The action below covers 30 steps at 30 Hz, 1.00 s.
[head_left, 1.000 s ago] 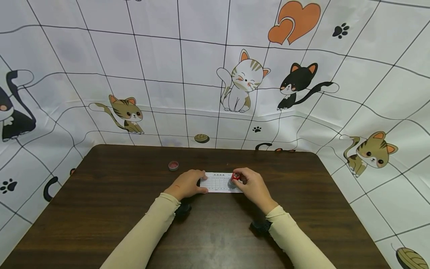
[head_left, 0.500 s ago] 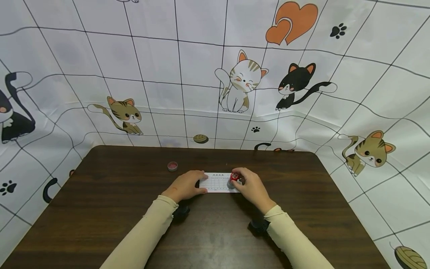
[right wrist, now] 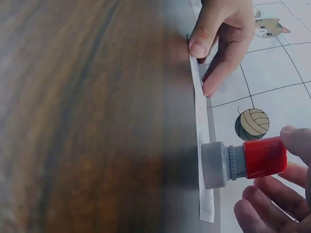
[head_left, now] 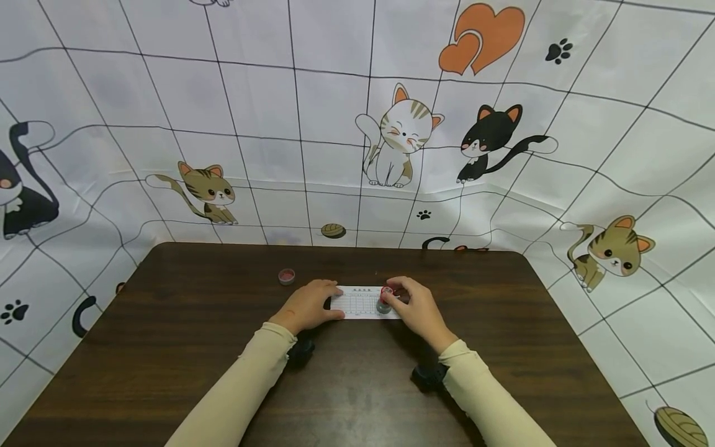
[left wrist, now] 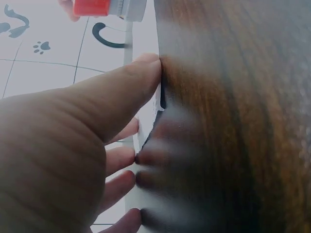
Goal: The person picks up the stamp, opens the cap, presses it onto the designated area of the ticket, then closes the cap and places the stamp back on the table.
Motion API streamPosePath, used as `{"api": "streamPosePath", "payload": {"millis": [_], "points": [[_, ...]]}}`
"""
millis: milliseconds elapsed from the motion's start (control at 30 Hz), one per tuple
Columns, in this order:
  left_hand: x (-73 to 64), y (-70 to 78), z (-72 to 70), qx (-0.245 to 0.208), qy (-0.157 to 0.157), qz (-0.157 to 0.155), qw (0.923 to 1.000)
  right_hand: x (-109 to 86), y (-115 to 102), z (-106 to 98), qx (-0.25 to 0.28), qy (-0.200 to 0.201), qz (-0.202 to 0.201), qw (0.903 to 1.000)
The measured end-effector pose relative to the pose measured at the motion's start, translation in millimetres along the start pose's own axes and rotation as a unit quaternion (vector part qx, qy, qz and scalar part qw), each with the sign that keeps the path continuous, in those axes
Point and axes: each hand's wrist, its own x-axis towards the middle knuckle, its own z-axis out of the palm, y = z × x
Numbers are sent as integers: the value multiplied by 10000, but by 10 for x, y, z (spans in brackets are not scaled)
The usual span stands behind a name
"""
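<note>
A white paper slip (head_left: 360, 303) printed with a table grid lies in the middle of the table. My right hand (head_left: 419, 309) pinches the red handle of a stamp (right wrist: 265, 158) between thumb and fingers. The stamp's grey round base stands against the right part of the slip, covering what is under it. Across the slip's left end is my left hand (head_left: 309, 306), its thumb on the near edge and fingertips towards the far edge. In the left wrist view the thumb (left wrist: 141, 77) presses the slip's edge and the other fingertips touch the surface.
A small round container (head_left: 287, 276) with a reddish inside sits behind my left hand. The dark wooden table (head_left: 184, 310) ends at a white curtain (head_left: 262, 93) printed with cats. Black wrist devices are under both forearms.
The stamp's red handle has shifted slightly left, more directly above its base. My left hand stays on the slip. The head view has drifted a little.
</note>
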Motion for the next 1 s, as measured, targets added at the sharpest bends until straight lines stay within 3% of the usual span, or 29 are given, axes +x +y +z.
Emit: {"api": "streamPosePath", "payload": {"millis": [267, 600, 1000], "points": [[22, -9, 13, 21, -44, -63, 10000, 28, -34, 1, -76, 88, -41, 9999], [19, 3, 16, -112, -83, -92, 9999, 36, -61, 13, 17, 32, 397, 9992], [14, 16, 14, -199, -77, -141, 9997, 64, -53, 31, -128, -219, 565, 9981]]}}
